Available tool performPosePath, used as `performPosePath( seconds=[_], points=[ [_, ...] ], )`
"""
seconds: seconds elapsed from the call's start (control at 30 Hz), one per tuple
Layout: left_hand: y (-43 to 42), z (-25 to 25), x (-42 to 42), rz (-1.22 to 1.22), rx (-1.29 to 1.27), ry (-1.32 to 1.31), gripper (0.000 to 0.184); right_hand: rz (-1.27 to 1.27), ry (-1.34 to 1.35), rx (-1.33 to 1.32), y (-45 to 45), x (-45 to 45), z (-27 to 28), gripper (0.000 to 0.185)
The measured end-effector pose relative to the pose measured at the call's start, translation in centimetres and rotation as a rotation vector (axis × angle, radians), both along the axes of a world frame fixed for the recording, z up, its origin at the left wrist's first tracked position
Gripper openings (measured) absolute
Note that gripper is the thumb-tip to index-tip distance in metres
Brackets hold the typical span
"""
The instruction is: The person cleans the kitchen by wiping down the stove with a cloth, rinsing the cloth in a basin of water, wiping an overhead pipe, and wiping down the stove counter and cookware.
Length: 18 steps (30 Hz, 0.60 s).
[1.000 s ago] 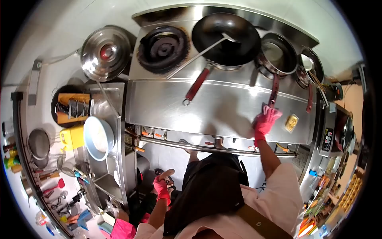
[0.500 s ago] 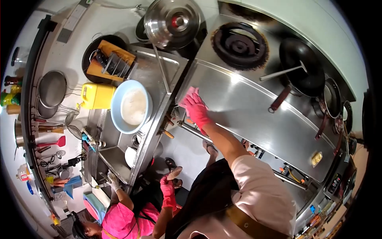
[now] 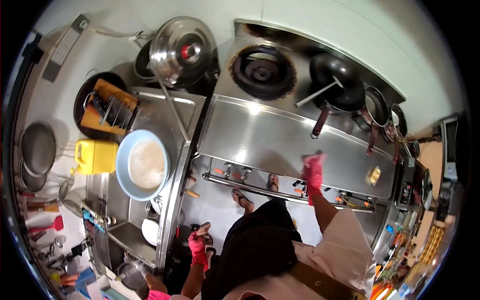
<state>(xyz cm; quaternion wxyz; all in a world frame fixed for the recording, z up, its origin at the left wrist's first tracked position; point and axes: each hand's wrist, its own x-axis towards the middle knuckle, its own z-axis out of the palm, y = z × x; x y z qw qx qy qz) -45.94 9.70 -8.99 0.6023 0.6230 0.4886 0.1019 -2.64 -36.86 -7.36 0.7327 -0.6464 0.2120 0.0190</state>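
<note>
My right hand (image 3: 313,176), in a pink rubber glove, presses a pink cloth (image 3: 318,158) onto the steel stove top (image 3: 270,135), near its front edge. Glove and cloth are close in colour, and motion blurs them. Low on the left, my left hand (image 3: 197,244) wears the same kind of glove and is closed around a brownish oblong pad (image 3: 203,229), held over the floor. A small yellow sponge-like block (image 3: 374,175) lies at the right end of the stove top.
Behind the stove top are a black burner (image 3: 263,73) and a wok (image 3: 340,82) with a ladle (image 3: 320,93) across it. To the left stand a blue basin (image 3: 121,165) of cloudy liquid and a yellow jug (image 3: 96,157). Another person's pink sleeve (image 3: 157,295) shows at bottom left.
My right hand has swept the pink cloth from the left end of the stove top to right of its middle. The view has shifted right; my left hand still holds the pad.
</note>
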Motion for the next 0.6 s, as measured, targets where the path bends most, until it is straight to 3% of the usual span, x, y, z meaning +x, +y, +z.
performPosePath(
  seconds=[0.03, 0.1, 0.13, 0.2, 0.27, 0.3, 0.33, 0.4, 0.43, 0.47, 0.5, 0.6],
  points=[
    [0.5, -1.0, 0.8, -0.038, 0.039, 0.010, 0.020, -0.186, -0.263, -0.001, -4.5, -0.7, -2.6, 0.022],
    [1.0, -1.3, 2.7, -0.088, -0.123, 0.102, 0.015, -0.151, 0.023, -1.461, -10.8, -3.8, -1.9, 0.016],
    [1.3, -1.7, 3.6, -0.209, -0.053, 0.066, 0.014, -0.159, 0.219, -1.417, -13.1, -3.6, -1.5, 0.015],
    [0.8, -1.4, 4.9, -0.166, -0.070, 0.002, 0.017, -0.157, 0.669, -1.381, -16.0, 0.2, 1.9, 0.034],
    [0.3, -1.8, 5.1, -0.113, -0.092, -0.093, 0.019, -0.489, 0.650, -0.940, -20.3, 5.4, 1.2, 0.053],
    [-0.1, -2.3, 4.8, -0.019, -0.131, -0.130, 0.021, -0.727, 0.271, -0.562, -19.6, 7.7, 1.3, 0.049],
    [-0.3, -1.8, 4.7, -0.046, -0.128, -0.063, 0.022, -0.826, 0.136, -0.557, -22.3, 11.1, -2.1, 0.038],
    [-0.8, -0.7, 4.1, -0.082, -0.115, 0.034, 0.023, -0.696, 0.109, -0.631, -13.7, 14.9, 8.7, 0.038],
    [-1.1, 0.0, 3.8, -0.096, -0.105, 0.064, 0.023, -0.505, -0.066, -1.048, -14.4, 17.2, 4.0, 0.032],
    [-1.4, 0.6, 3.9, -0.110, -0.095, 0.092, 0.022, -0.455, -0.133, -1.163, -13.0, 18.6, 1.8, 0.028],
    [-2.0, 1.4, 4.0, -0.086, -0.128, 0.115, 0.021, -0.444, -0.181, -1.057, -9.8, 19.6, 0.1, 0.025],
    [-3.7, 2.9, 4.7, -0.106, -0.131, 0.240, 0.019, -0.406, -0.388, 0.506, 2.9, 21.4, -4.6, 0.016]
  ],
)
